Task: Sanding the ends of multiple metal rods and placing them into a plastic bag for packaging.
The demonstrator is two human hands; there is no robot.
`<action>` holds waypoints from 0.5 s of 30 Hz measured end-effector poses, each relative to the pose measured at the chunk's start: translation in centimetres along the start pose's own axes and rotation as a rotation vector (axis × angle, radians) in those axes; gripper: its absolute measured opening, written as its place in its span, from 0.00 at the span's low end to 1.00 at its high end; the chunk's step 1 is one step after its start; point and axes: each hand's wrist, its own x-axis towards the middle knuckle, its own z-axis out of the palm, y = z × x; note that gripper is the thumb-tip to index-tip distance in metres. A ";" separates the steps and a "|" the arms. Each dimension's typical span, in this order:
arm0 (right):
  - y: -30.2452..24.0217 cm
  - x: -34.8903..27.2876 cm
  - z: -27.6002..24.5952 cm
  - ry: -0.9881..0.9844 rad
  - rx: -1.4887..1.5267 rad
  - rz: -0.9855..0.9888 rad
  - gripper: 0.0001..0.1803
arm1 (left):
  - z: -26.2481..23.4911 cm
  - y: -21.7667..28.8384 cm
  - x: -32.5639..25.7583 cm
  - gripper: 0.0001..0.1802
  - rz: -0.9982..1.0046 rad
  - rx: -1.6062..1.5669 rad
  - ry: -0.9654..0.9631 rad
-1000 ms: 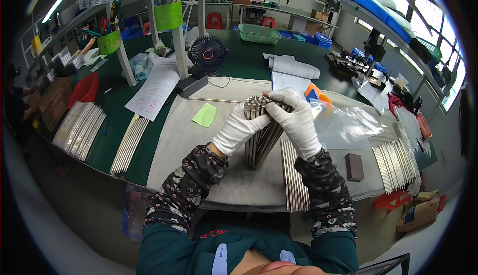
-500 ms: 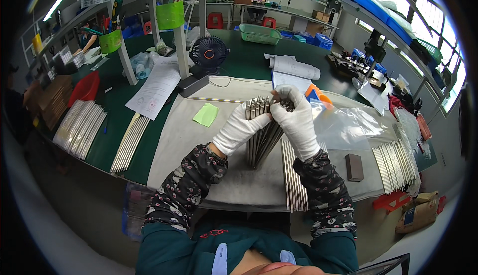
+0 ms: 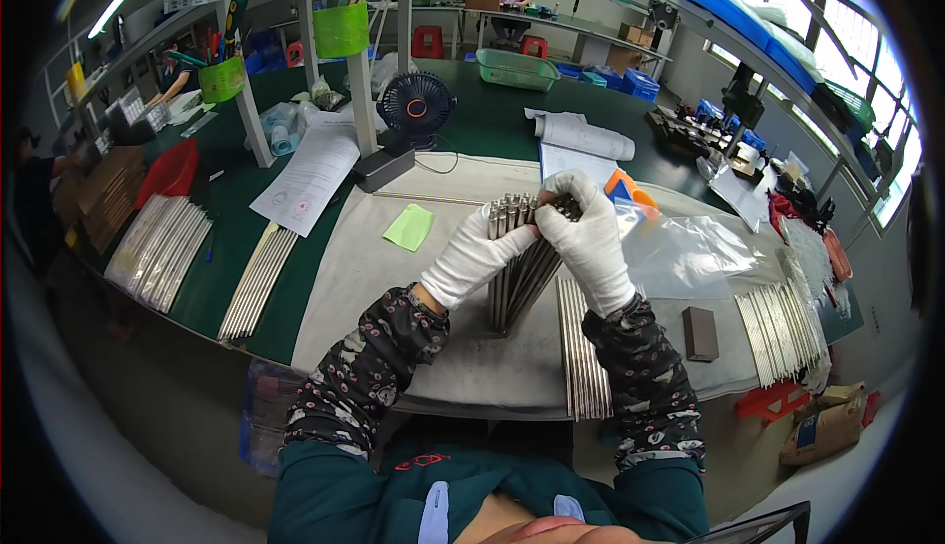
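A bundle of slim metal rods (image 3: 514, 293) stands on end on the grey cloth (image 3: 453, 367), its upper ends fanned apart. My left hand (image 3: 474, 256), in a white glove, is closed around the left part of the bundle near the top. My right hand (image 3: 588, 241), gloved too, wraps the right part, its thumb and fingers bent over the rod tips. Both thumbs nearly meet between the two groups. Palms and inner fingers are hidden. Beneath my right forearm lies a row of similar rods (image 3: 581, 367).
More rods (image 3: 780, 332) lie at the right, beside a dark block (image 3: 701, 334) and clear plastic bags (image 3: 689, 254). To the left are a rod row (image 3: 258, 288) and bagged rods (image 3: 157, 254). A fan (image 3: 416, 106), green paper (image 3: 409, 227) and an orange tool (image 3: 635, 190) sit farther back.
Both hands keep their hold on the rods with hardly any movement. The whole view has shifted very slightly, and a person at the far bench has raised their head a little.
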 end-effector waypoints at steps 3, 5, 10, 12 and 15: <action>-1.1 -0.1 0.3 -0.045 0.008 -0.014 0.06 | -0.3 0.1 0.1 0.13 -0.003 0.034 -0.022; -0.3 0.2 0.0 -0.056 -0.055 -0.061 0.08 | -0.3 0.0 0.1 0.13 -0.007 0.068 -0.047; -0.3 0.1 -0.4 -0.097 -0.122 -0.008 0.13 | -0.2 0.0 0.0 0.14 -0.004 0.034 -0.008; -0.3 0.0 -0.3 -0.074 -0.094 0.027 0.12 | -0.2 0.3 0.2 0.13 0.011 0.086 -0.032; -1.0 0.1 0.2 -0.071 -0.030 -0.092 0.07 | -0.1 0.0 0.3 0.13 0.049 0.111 -0.044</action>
